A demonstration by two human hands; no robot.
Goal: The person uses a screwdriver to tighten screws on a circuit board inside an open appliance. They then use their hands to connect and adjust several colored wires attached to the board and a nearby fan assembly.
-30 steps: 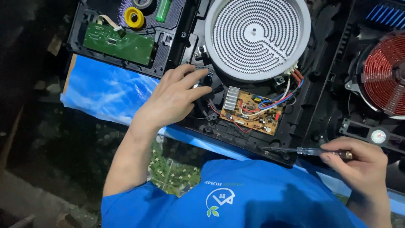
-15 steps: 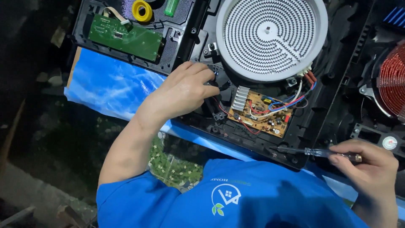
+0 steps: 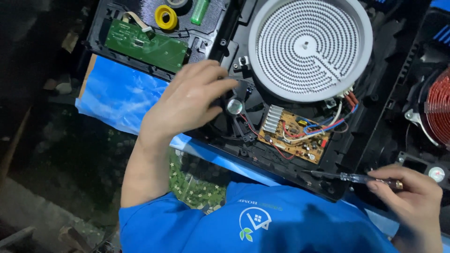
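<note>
My left hand lies curled over a small black fan inside an opened black cooker housing, fingers around the fan's left edge; its silver hub shows beside my thumb. A red and a black wire run from the fan to a tan circuit board with a finned heat sink. Above sits a white round heating element. My right hand holds a screwdriver with a clear handle, its dark tip over the housing's lower edge.
A green circuit board lies at the upper left, with a yellow tape roll and a green cylinder above it. A red copper coil is at the right edge. A blue sheet covers the bench.
My left hand has shifted left off the fan's centre, uncovering its silver hub. The view has drifted, so the cooker sits lower and more to the right. The screwdriver hand has barely moved.
</note>
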